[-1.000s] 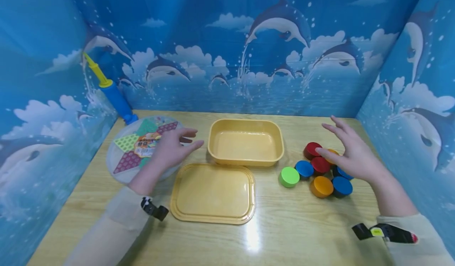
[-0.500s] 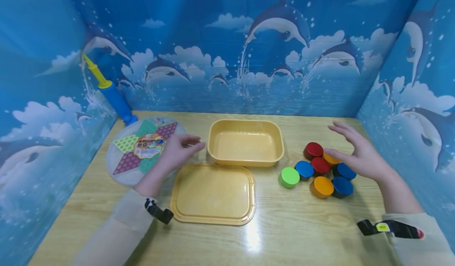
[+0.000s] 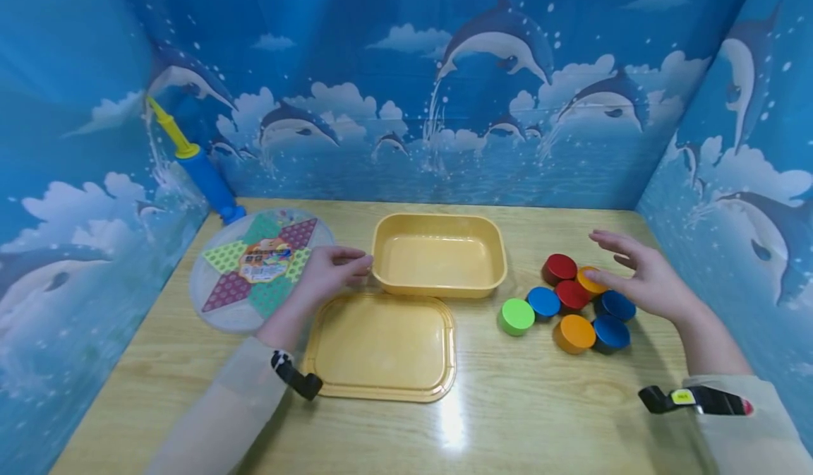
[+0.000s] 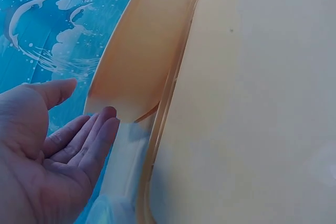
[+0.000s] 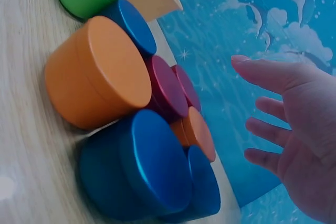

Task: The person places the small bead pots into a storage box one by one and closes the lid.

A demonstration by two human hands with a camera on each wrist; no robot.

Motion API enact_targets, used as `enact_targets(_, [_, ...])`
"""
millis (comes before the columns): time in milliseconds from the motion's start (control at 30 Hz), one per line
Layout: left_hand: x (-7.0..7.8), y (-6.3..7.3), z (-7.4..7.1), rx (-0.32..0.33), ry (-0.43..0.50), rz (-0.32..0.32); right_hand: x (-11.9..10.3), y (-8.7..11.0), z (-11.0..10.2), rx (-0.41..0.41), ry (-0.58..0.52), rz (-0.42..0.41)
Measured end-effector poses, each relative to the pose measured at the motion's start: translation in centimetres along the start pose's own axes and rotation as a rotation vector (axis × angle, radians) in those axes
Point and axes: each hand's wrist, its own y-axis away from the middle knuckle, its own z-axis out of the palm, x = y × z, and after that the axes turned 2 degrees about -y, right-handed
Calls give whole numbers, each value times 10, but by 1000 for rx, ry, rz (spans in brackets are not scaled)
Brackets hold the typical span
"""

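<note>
A yellow plastic box (image 3: 438, 253) stands in the middle of the table. Its matching flat lid (image 3: 381, 348) lies in front of it. My left hand (image 3: 333, 274) hovers at the box's left end, thumb and fingers apart with nothing between them; whether a fingertip touches the rim I cannot tell. In the left wrist view the fingers (image 4: 94, 140) reach toward the box wall (image 4: 136, 51). My right hand (image 3: 648, 281) is held above the back right of several round tins, fingers loosely spread. Nearest it are an orange tin (image 3: 591, 281) and a blue tin (image 3: 615, 307).
A green tin (image 3: 516, 317) sits at the left of the group, beside a blue one (image 3: 543, 303). At the left lies a round patterned disc (image 3: 222, 291) in clear wrapping. Behind it a blue and yellow pump (image 3: 206, 178) leans on the dolphin-print backdrop (image 3: 394, 94).
My left hand has moved right and slightly toward me, up to the box's left end. The right hand has shifted a little right and nearer. Box, lid and tins stay put.
</note>
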Motion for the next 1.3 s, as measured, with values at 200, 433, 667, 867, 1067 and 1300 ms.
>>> enact_targets(200, [-4, -5, 3, 19, 40, -64, 8, -1, 0, -41, 17, 23])
enact_targets(433, [-7, -8, 7, 20, 110, -84, 20, -1, 0, -106, 9, 67])
enact_targets(667, [-8, -8, 11, 33, 181, -95, 28, -1, 0, -203, -47, 80])
enact_targets(867, [-8, -6, 12, 14, 253, -125, 30, -4, 0, -252, 20, 81])
enact_targets(1067, [-7, -5, 14, -17, 296, -163, 30, -6, 1, -265, 44, 88])
enact_targets(1300, [-8, -5, 17, -28, 325, -182, 31, -7, 2, -268, 75, 108])
